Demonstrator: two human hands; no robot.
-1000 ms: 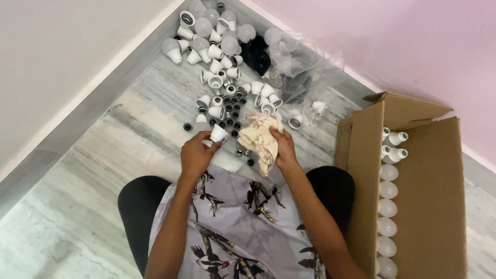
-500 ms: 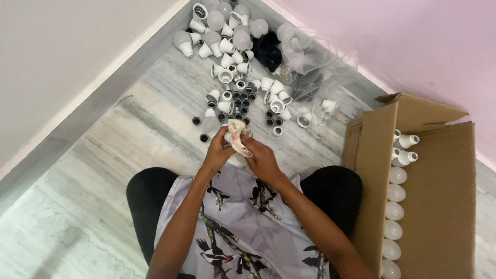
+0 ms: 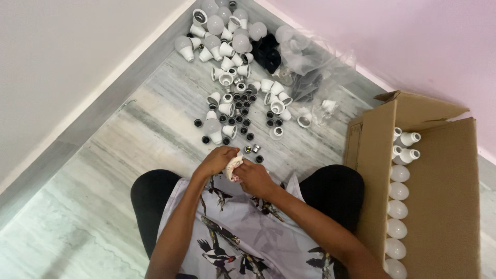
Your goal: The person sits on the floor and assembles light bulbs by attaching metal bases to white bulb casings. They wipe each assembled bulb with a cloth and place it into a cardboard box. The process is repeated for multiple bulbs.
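The person sits on the marble floor (image 3: 119,155) and looks down at both hands, which meet just in front of the lap. The left hand (image 3: 216,161) and the right hand (image 3: 253,177) are closed together around a crumpled pale cloth (image 3: 232,165) — the fingers of both are curled tight on it, and only a small fold of the cloth shows between them. Whether something else is wrapped inside the cloth, I cannot tell.

Just beyond the hands, on the floor, lie two small dark caps (image 3: 253,151), very near to the knuckles. Further away spreads a loose heap of white bulb housings (image 3: 226,80) mixed with many more small black rings (image 3: 240,101); some housings stand upright, others lie on their side. At the far end of the heap, close to the corner of the walls, there are several round white bulb domes (image 3: 214,23). Beside them lies a clear plastic bag (image 3: 310,57), crumpled, with some dark parts (image 3: 266,51) next to it.

On the person's right side stands an open cardboard box (image 3: 439,196), touching the knee. Inside it a row of finished white bulbs (image 3: 399,191) is packed along one wall, with their domes toward the camera. The person wears a light shirt with a bird print (image 3: 232,237) and dark trousers.
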